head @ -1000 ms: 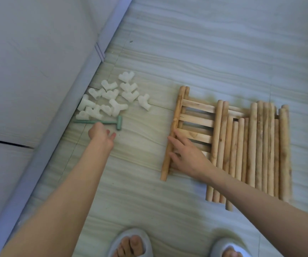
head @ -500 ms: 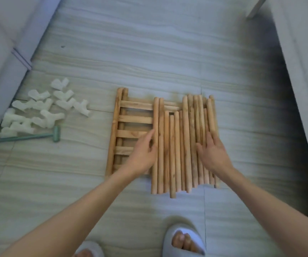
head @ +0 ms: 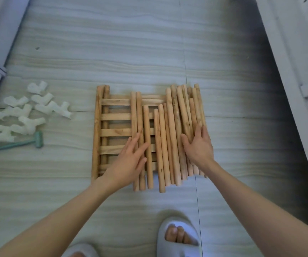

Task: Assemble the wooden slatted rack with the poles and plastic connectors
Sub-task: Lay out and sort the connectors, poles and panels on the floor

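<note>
At the far left, the white plastic connectors point(head: 22, 115) are lying in a loose heap on the tiled floor point(head: 112, 52), with a small green mallet point(head: 19, 143) just near them, its head pointing right. Well apart to the right, the slatted panels point(head: 112, 132) are lying flat, stacked, with their left rails showing bare. The loose wooden poles point(head: 168, 141) are lying across the panels' right half, running near to far, their ends uneven.

The left hand point(head: 129, 160) is resting on the leftmost poles with its fingers straight and spread, gripping nothing. The right hand point(head: 199, 145) is pressing flat on the rightmost poles, fingers straight and close together, likewise holding nothing.

The step in hand appears to be sorting the poles off the panels. Doing it well means keeping both palms flat so the round poles are not rolling away, sliding them sideways in small groups rather than all at once, and separating long from short before reaching for a connector. The poles at the right are crossing slightly, so they are likely to scatter if pushed hard. A slippered foot point(head: 179, 238) is standing near the poles' near ends, where one could roll under it.
</note>
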`<control>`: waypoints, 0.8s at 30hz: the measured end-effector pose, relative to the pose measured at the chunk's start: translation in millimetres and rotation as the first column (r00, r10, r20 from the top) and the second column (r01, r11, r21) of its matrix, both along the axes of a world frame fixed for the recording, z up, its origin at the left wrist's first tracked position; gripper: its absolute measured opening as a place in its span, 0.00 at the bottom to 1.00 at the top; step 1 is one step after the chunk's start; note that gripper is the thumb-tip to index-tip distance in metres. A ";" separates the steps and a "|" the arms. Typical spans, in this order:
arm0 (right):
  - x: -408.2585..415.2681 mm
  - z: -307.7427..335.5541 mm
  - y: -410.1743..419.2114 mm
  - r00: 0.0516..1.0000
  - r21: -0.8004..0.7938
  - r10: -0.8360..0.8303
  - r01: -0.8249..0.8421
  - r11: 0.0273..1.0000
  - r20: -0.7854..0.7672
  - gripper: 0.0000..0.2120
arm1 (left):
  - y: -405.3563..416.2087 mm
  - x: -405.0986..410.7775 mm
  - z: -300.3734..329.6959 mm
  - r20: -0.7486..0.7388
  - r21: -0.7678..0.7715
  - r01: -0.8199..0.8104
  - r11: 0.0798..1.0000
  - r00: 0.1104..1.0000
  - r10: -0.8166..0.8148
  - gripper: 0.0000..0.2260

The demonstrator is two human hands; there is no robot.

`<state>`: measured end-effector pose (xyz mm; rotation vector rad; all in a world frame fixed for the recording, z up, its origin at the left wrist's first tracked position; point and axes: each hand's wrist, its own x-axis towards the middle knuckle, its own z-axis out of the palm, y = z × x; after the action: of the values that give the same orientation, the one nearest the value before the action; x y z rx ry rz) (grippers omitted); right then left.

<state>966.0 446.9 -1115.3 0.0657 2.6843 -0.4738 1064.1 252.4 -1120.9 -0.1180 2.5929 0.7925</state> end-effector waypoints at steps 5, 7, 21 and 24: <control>4.3 -1.1 -0.1 1.000 -0.026 -0.012 0.012 1.000 -0.007 0.28 | 11.7 -16.4 3.3 0.046 0.401 -0.416 0.816 0.899 0.435 0.28; 2.1 3.2 1.1 0.998 -0.052 -0.055 0.055 0.997 -0.003 0.27 | 10.2 -19.3 0.4 0.070 0.484 -0.455 0.747 0.872 0.485 0.29; -17.0 12.3 -8.9 0.971 -0.071 -0.209 0.218 0.973 0.113 0.40 | 8.7 -15.4 14.5 0.209 0.487 -0.516 0.705 0.852 0.480 0.28; 6.5 6.0 -18.4 0.995 0.086 -0.026 0.018 0.996 0.096 0.39 | 9.6 -13.3 11.1 0.178 0.454 -0.501 0.737 0.861 0.477 0.29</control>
<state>972.5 428.5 -1109.4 0.1397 2.6093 -0.3536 1050.8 262.0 -1109.8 -0.6828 2.2377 1.5869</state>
